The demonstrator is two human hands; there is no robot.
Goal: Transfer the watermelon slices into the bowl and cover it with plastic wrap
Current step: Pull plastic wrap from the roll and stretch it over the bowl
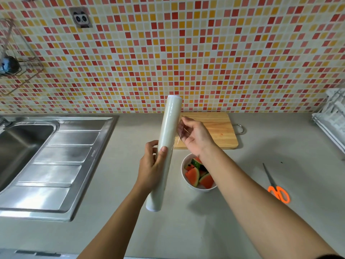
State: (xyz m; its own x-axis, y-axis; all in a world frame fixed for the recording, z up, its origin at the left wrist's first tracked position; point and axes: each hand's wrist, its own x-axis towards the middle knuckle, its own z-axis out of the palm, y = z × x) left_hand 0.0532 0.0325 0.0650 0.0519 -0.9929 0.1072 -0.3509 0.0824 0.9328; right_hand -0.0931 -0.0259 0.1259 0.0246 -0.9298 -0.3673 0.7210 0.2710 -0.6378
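Observation:
My left hand (153,166) grips a long white roll of plastic wrap (167,139), held nearly upright above the counter. My right hand (196,136) pinches the loose edge of the clear film (178,135) just right of the roll, pulled a short way off it. Below my right wrist stands a white bowl (184,181) with several watermelon slices (193,175) inside, red flesh and green rind showing. My right forearm hides part of the bowl's right rim.
A wooden cutting board (222,128) lies behind the bowl by the tiled wall. Orange-handled scissors (278,191) rest on the counter to the right. A steel sink (46,157) with drainboard fills the left. A dish rack (334,120) stands at far right.

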